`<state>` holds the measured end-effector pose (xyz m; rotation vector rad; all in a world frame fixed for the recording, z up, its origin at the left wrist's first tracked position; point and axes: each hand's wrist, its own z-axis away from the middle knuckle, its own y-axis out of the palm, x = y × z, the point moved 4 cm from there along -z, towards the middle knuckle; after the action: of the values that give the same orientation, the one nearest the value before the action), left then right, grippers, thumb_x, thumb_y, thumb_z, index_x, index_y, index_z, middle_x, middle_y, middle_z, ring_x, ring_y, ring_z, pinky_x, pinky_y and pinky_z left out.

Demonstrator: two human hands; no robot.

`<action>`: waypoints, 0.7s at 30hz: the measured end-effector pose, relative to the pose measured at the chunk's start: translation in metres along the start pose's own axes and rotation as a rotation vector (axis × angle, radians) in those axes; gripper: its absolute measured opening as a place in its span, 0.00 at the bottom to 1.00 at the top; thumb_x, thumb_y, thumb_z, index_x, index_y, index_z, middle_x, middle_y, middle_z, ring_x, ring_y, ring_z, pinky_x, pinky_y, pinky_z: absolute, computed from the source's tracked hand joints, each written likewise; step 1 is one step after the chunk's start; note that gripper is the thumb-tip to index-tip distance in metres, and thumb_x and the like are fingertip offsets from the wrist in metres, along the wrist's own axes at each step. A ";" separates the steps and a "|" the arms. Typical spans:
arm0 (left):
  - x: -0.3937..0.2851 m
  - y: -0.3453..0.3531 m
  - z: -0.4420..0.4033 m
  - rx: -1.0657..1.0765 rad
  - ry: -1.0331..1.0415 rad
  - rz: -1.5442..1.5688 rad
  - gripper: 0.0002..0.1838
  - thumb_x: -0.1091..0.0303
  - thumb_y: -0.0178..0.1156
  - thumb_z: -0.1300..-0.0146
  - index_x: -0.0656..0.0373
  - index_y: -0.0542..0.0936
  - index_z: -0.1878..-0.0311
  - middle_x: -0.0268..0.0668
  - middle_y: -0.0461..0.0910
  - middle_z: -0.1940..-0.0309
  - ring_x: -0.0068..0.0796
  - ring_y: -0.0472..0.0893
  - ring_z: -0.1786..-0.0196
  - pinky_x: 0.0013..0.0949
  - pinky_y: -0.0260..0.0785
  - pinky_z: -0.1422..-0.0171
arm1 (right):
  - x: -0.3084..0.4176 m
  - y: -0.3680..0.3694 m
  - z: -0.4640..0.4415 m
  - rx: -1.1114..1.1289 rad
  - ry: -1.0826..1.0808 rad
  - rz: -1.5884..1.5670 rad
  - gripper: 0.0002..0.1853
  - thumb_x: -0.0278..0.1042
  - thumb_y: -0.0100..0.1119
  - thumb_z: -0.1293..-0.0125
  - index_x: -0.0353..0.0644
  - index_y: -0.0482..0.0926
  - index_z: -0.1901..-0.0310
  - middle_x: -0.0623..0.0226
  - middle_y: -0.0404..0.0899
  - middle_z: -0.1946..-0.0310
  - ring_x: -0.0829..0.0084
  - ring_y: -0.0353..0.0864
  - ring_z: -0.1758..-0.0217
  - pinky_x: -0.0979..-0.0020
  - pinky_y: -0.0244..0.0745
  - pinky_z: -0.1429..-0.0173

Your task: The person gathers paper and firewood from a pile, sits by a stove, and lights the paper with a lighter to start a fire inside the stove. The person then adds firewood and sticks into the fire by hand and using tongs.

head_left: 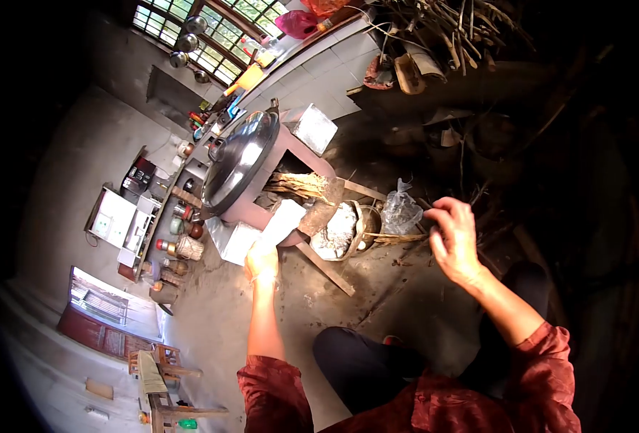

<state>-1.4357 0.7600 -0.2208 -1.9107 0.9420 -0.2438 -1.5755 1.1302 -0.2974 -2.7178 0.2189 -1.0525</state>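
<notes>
My left hand (262, 265) is closed on a white sheet (285, 220), perhaps paper, which sticks up in front of the stove (263, 189). The stove carries a wok with a dark domed lid (244, 155). Dry stalks (298, 185) poke out of its fire opening, beside a thick log (321, 215). Below the opening stands a basin (366, 229) with white ash (337, 234) in it. My right hand (453, 242) hovers with its fingers bent and apart, nothing visible in them. Close to its fingertips lies a clear plastic bag (400, 211).
A wooden leg (327, 268) slants out from under the stove. Firewood (449, 32) is heaped at the upper right. Jars and pots (189, 247) line a shelf on the left, and a wooden bench (153, 379) stands at the lower left.
</notes>
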 end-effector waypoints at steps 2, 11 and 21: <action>-0.004 0.005 -0.006 0.013 -0.042 -0.035 0.12 0.59 0.56 0.46 0.56 0.80 0.65 0.47 0.81 0.69 0.50 0.80 0.62 0.45 0.71 0.57 | -0.011 0.022 0.012 0.046 0.032 -0.071 0.16 0.21 0.54 0.55 0.39 0.76 0.61 0.58 0.69 0.55 0.58 0.67 0.51 0.61 0.63 0.46; -0.011 0.056 -0.043 0.023 -0.135 -0.167 0.12 0.60 0.59 0.47 0.56 0.80 0.63 0.45 0.81 0.64 0.47 0.80 0.59 0.43 0.71 0.55 | -0.031 0.030 0.032 0.163 0.277 -0.262 0.13 0.22 0.52 0.51 0.36 0.76 0.61 0.57 0.69 0.57 0.58 0.71 0.54 0.64 0.69 0.51; -0.027 0.097 -0.065 0.052 -0.334 -0.239 0.16 0.55 0.59 0.46 0.57 0.80 0.59 0.46 0.81 0.61 0.45 0.80 0.56 0.41 0.72 0.53 | -0.035 0.021 0.029 0.287 0.475 -0.352 0.11 0.23 0.50 0.45 0.36 0.75 0.60 0.58 0.69 0.56 0.62 0.76 0.64 0.66 0.71 0.57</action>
<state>-1.5377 0.7115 -0.2608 -1.9388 0.4817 -0.0828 -1.5823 1.1218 -0.3461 -2.2605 -0.3272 -1.6730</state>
